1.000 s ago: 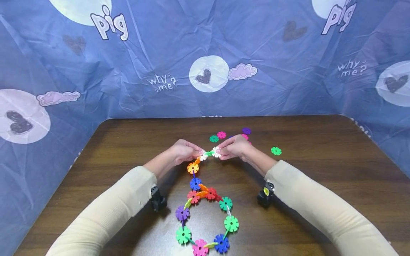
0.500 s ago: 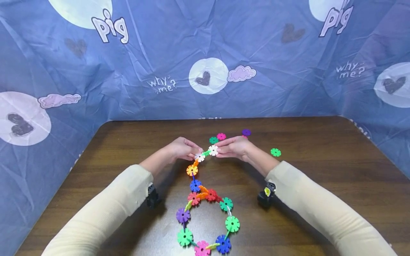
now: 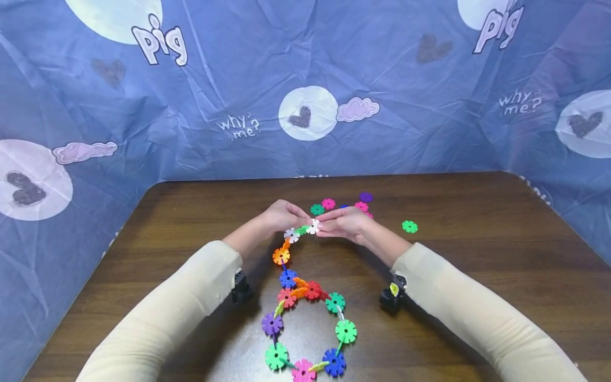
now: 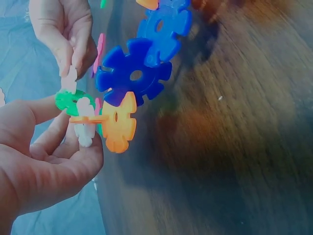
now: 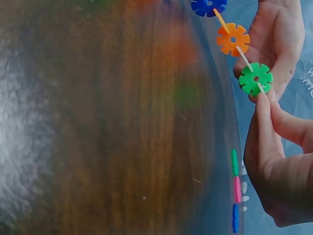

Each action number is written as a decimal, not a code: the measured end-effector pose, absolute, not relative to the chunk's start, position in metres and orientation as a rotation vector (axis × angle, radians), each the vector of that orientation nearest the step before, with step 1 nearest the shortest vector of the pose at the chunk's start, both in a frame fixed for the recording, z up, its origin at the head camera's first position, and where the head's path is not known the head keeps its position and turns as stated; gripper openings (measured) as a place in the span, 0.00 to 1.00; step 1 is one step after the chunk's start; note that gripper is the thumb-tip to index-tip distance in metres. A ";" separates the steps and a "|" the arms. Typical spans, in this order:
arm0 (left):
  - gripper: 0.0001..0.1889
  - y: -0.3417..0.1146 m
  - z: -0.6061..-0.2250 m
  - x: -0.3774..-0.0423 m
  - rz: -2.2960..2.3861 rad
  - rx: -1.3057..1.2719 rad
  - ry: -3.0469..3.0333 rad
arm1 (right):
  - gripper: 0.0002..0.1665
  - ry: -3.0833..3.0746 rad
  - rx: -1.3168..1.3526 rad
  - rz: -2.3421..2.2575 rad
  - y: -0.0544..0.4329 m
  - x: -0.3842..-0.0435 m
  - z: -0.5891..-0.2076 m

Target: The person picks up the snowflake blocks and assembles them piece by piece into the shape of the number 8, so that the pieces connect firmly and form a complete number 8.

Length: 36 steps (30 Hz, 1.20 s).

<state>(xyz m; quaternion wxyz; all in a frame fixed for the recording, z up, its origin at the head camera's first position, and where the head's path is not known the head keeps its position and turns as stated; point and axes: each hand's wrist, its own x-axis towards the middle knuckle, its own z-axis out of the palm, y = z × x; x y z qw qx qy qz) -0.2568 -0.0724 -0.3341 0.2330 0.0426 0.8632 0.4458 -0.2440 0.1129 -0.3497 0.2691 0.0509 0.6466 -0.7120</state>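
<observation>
A chain of notched plastic snowflake discs runs up the table from a closed ring, with a blue disc (image 3: 288, 278) and an orange disc (image 3: 281, 256) in its tail. My right hand (image 3: 346, 223) pinches the white snowflake disc (image 3: 313, 226) at the tail's end. Across from it, my left hand (image 3: 285, 216) holds the chain near that end, its fingertips close to the right hand's. Between the end disc and another white disc (image 3: 291, 235) sits a green disc (image 4: 73, 102). In the left wrist view, the left fingers lie partly hidden behind the green and white discs.
Loose discs lie beyond the hands, among them a teal one (image 3: 317, 209), a pink one (image 3: 328, 203) and a purple one (image 3: 366, 197). A green disc (image 3: 409, 226) lies apart at the right. The ring's pink disc (image 3: 304, 371) is nearest the front.
My left hand has shifted right along the chain toward the end white disc, leaving the other white disc uncovered. The tail's end has drifted slightly left; my right hand stays at the end disc.
</observation>
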 end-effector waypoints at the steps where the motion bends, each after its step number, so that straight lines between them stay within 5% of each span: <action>1: 0.14 -0.072 -0.334 -0.257 1.233 0.117 2.372 | 0.26 1.740 0.143 -1.928 0.113 -0.244 -0.350; 10: 0.13 -0.071 -0.337 -0.257 1.261 0.115 2.347 | 0.25 1.883 0.173 -1.798 0.125 -0.239 -0.351; 23: 0.12 -0.080 -0.338 -0.258 1.246 0.101 2.286 | 0.26 2.339 0.058 -1.585 0.211 -0.245 -0.331; 36: 0.13 -0.085 -0.334 -0.255 1.188 0.109 2.314 | 0.18 2.932 -0.203 -0.582 0.272 -0.239 -0.338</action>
